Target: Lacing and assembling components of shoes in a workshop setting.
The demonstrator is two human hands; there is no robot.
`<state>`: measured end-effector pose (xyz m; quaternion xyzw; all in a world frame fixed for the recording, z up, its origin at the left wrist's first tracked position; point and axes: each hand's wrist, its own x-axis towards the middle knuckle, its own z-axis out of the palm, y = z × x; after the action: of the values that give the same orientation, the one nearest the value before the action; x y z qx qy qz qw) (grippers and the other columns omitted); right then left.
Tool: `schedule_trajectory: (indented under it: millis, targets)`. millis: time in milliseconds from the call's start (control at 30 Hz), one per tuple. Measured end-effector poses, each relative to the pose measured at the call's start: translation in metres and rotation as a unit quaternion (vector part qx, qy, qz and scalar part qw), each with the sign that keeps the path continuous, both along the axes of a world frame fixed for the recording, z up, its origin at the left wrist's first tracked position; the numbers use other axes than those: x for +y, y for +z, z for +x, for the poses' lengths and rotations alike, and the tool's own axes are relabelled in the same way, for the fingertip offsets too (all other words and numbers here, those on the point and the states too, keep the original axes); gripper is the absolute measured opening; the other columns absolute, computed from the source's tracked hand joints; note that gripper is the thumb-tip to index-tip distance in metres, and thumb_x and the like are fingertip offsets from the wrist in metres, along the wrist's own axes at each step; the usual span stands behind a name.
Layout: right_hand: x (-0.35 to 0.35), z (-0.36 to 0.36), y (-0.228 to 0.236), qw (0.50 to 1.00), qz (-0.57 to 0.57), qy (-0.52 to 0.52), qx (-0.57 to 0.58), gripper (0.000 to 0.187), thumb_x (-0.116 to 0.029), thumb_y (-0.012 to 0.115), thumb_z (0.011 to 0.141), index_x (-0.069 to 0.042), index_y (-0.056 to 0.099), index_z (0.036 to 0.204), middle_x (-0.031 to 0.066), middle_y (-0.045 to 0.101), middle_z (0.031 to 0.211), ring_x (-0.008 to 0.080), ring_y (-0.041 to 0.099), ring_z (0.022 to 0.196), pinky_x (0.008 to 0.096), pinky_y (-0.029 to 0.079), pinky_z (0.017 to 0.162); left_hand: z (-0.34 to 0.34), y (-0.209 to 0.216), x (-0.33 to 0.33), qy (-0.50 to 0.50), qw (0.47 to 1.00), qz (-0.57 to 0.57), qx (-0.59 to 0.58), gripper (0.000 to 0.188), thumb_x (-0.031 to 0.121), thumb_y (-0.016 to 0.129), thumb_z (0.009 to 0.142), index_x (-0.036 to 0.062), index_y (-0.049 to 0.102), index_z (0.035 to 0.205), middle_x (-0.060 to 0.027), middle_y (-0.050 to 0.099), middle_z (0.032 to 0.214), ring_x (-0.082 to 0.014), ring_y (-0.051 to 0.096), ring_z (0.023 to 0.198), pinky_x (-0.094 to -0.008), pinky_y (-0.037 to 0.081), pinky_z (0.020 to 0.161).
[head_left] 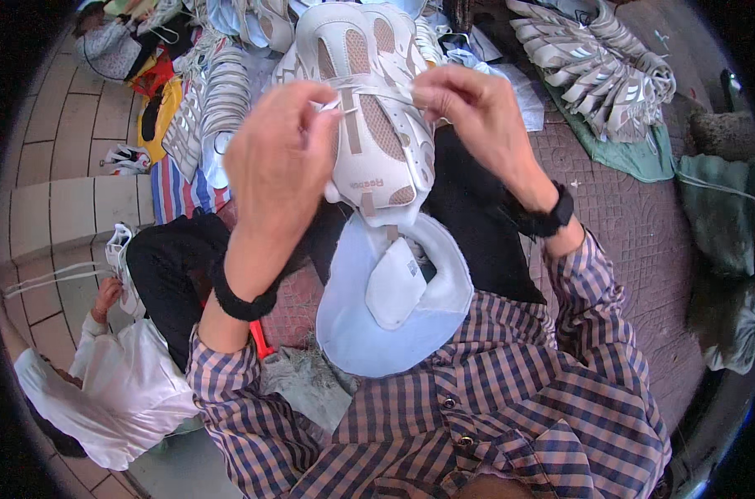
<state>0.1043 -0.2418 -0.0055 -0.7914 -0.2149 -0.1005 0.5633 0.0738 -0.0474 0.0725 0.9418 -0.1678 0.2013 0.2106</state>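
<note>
A white and beige shoe upper (376,125) with a pale blue lining stands upright against my chest, its tongue hanging down at the bottom. A white lace (362,86) runs across its front. My left hand (276,162) pinches the left end of the lace, fingers closed on it. My right hand (477,112) pinches the right end near the upper's edge. Both wrists wear black bands, and the sleeves are checked.
A row of finished white uppers (598,62) lies at the back right on a green cloth (635,154). More uppers (219,96) are stacked at the back left. A person in white (120,387) sits at the lower left holding white laces.
</note>
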Motion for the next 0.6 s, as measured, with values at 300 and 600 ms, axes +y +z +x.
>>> schedule_trajectory:
  millis: [300,600]
  targets:
    - [0.02,0.032,-0.022,0.99,0.08,0.021,0.112,0.021,-0.02,0.061,0.085,0.0,0.064,0.091,-0.0019,0.059,0.074,0.0029,0.049,0.066,0.0191,0.041,0.059,0.011,-0.023,0.012,-0.025,0.981,0.179,-0.071,0.018,0.009,0.067,0.069,0.0077,0.057,0.083,-0.0062,0.052,0.082,-0.0253,0.053,0.08,-0.0352,0.042,0.066]
    - [0.018,0.034,-0.024,0.987,0.1,-0.022,0.121,0.025,-0.024,0.06,0.08,0.0,0.064,0.085,0.0081,0.06,0.067,0.013,0.056,0.061,0.0277,0.044,0.059,0.035,-0.026,0.036,0.05,0.993,-0.107,0.014,0.008,0.004,0.059,0.076,0.0019,0.062,0.083,-0.0105,0.056,0.071,-0.0219,0.055,0.062,-0.0312,0.043,0.057]
